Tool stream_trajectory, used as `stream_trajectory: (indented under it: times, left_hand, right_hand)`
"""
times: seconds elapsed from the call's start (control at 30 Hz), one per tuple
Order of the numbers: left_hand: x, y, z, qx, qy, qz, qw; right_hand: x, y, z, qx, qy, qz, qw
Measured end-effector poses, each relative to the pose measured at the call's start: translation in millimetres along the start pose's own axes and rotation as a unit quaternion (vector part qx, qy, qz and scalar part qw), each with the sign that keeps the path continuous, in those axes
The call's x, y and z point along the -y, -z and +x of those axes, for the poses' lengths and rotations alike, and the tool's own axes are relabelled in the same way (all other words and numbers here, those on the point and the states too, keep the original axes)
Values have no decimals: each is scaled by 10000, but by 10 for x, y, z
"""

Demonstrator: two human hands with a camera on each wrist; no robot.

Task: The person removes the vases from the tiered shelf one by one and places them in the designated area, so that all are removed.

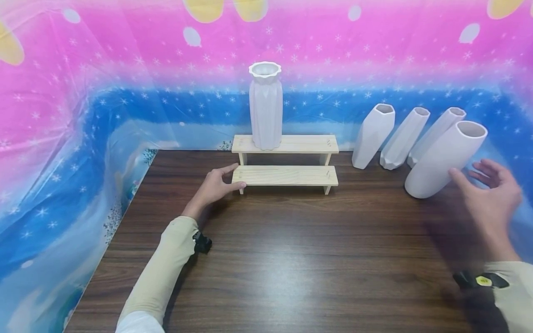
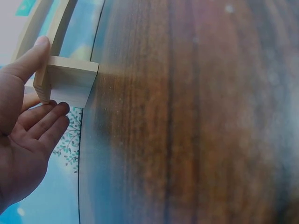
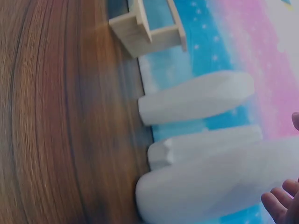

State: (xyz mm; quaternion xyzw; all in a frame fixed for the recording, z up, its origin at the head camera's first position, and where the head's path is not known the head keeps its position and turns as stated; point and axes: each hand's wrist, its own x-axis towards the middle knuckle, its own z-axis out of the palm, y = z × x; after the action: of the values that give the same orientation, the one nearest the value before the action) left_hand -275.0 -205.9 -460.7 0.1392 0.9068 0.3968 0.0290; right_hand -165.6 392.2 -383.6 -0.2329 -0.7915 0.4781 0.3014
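My left hand (image 1: 213, 186) holds the left end of a two-tier wooden stand (image 1: 287, 175), its thumb at the front of the lower shelf and its fingers behind. In the left wrist view, thumb and fingers lie on either side of the board's end (image 2: 43, 84). A tall white fluted vase (image 1: 265, 113) with a scalloped rim stands on the upper shelf. Over on the right, my right hand (image 1: 495, 196) is beside a smooth, rounded white vase (image 1: 443, 162), fingers spread and thumb overlapping its side. The right wrist view shows the fingertips (image 3: 275, 203) near this vase (image 3: 205, 186).
Left of the rounded vase stand a broad faceted white vase (image 1: 372, 136), a slimmer one (image 1: 404, 138) and another slim one (image 1: 435, 132) partly hidden behind it. A pink and blue patterned cloth (image 1: 316, 101) hangs behind the brown wooden table (image 1: 291, 259).
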Motion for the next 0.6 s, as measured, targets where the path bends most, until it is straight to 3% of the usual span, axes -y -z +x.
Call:
stream_trajectory:
  times: [0.2, 0.33, 0.6]
  left_hand:
    - [-7, 1, -12, 10, 20, -37, 10000]
    - [-15, 8, -21, 15, 21, -24, 10000]
    - [-10, 4, -11, -24, -22, -4, 10000]
  right_hand:
    - [209, -54, -131, 262, 156, 305, 9991]
    - [317, -134, -194, 408, 297, 193, 9985]
    - [512, -373, -241, 860, 973, 153, 9914]
